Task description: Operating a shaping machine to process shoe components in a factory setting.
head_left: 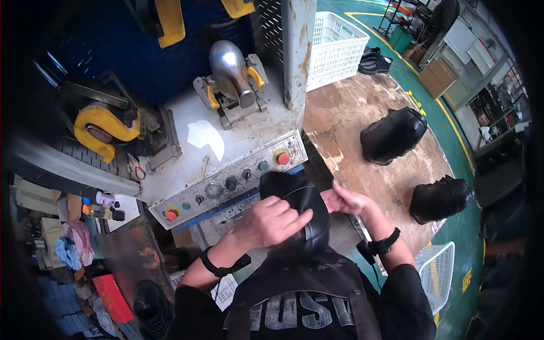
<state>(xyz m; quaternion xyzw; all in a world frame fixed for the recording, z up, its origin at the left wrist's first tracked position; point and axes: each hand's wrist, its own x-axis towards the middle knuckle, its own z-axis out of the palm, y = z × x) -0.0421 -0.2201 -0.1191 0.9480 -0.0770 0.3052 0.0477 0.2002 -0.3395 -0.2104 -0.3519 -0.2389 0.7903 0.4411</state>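
Note:
A black leather shoe upper [303,190] is held up close to my body, in front of the machine's control panel. My left hand [272,222] lies across its near left side with the fingers curled in on it. Against the right edge of the upper is my right hand [344,202], thumb raised and the other fingers partly hidden behind the leather. Beyond the panel stands a shiny metal shoe form [229,65] between yellow clamp pads, with nothing on it. A white cut piece [205,137] lies on the machine bed nearby.
The control panel [231,182] has red buttons and knobs. On the wooden table [340,113] at right sit two black shoes [394,136] [442,199] and a white basket [336,51]. Yellow-padded clamps [105,129] stand at left. Another black shoe [152,306] is lower left.

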